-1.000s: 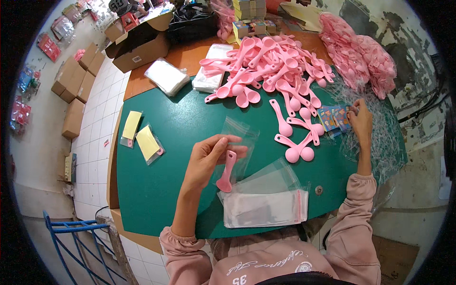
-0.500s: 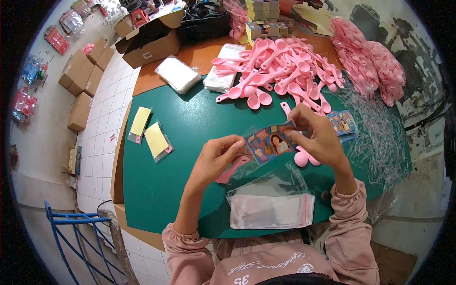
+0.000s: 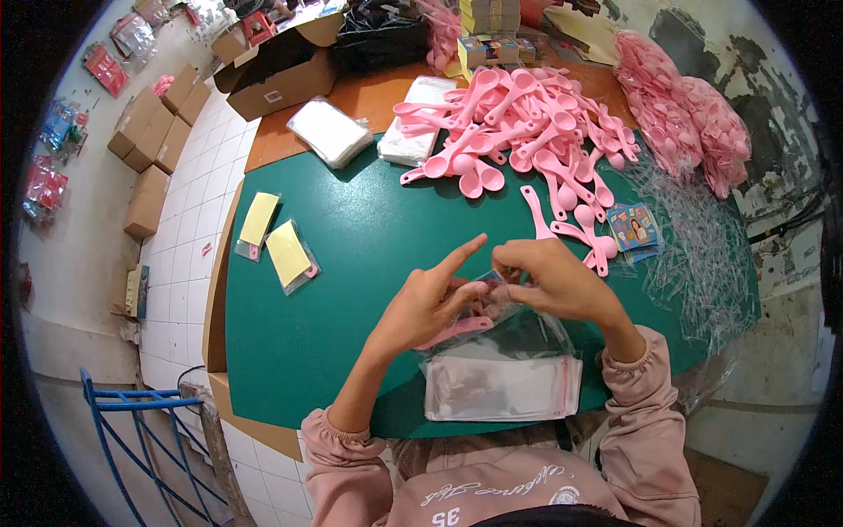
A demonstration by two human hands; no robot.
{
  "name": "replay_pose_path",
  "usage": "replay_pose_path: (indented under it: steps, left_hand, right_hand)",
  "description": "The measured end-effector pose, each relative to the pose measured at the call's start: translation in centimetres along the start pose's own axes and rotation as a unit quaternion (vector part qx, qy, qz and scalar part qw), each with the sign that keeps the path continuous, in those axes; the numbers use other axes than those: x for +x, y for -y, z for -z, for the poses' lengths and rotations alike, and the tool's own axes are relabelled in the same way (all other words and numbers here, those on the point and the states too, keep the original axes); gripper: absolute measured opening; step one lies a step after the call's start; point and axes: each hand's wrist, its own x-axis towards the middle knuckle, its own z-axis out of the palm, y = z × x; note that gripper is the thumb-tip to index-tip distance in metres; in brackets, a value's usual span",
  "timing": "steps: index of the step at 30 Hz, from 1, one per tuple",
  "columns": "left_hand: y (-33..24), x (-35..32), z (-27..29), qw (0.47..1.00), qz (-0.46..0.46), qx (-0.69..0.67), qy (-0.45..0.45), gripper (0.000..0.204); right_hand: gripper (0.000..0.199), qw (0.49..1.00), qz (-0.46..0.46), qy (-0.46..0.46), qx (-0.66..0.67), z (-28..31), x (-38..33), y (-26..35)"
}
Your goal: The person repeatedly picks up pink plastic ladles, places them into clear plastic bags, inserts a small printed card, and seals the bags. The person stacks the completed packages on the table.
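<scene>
My left hand (image 3: 432, 299) and my right hand (image 3: 549, 279) meet over the green table (image 3: 351, 263), both gripping a small clear bag (image 3: 488, 299) that holds a pink plastic spoon (image 3: 457, 330) and a printed card. My left index finger sticks out straight. A stack of empty clear bags (image 3: 502, 386) lies just below my hands, near the table's front edge. A big heap of pink spoons (image 3: 527, 132) covers the far side. A few picture cards (image 3: 634, 228) lie to the right of my right hand.
Two packed bags with yellow cards (image 3: 277, 241) lie at the left. White bag bundles (image 3: 329, 132) and open cardboard boxes (image 3: 272, 75) stand at the back. Loose clear film (image 3: 702, 255) and pink bundles (image 3: 685, 105) fill the right side. A blue metal frame (image 3: 132, 430) stands lower left.
A second ago my right hand was at the cards on the right; it brought one over, and both hands now hold the bag closer to me with the card inside.
</scene>
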Motion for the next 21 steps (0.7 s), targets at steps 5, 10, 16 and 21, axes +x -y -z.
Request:
replay_pose_path:
  steps: [5, 10, 16, 21]
  left_hand:
    - [0.3, -0.2, 0.7, 0.996, 0.024, 0.081, 0.017, 0.048]
    - [0.3, 0.0, 0.5, 0.999, -0.011, 0.044, 0.009, 0.053]
    - [0.2, -0.1, -0.6, 0.991, 0.038, 0.112, -0.063, 0.065]
    - [1.4, -2.0, 3.5, 0.993, 0.034, 0.096, 0.054, 0.067]
  right_hand:
    - [0.022, 0.996, -0.082, -0.045, -0.015, 2.8, -0.8, 1.0]
    - [0.021, 0.999, -0.045, -0.006, 0.026, 0.3, -0.1, 0.3]
    - [0.019, 0.990, -0.047, -0.043, 0.129, -2.9, 0.3, -2.2]
    - [0.021, 0.967, -0.122, -0.021, 0.221, -1.8, 0.5, -3.0]
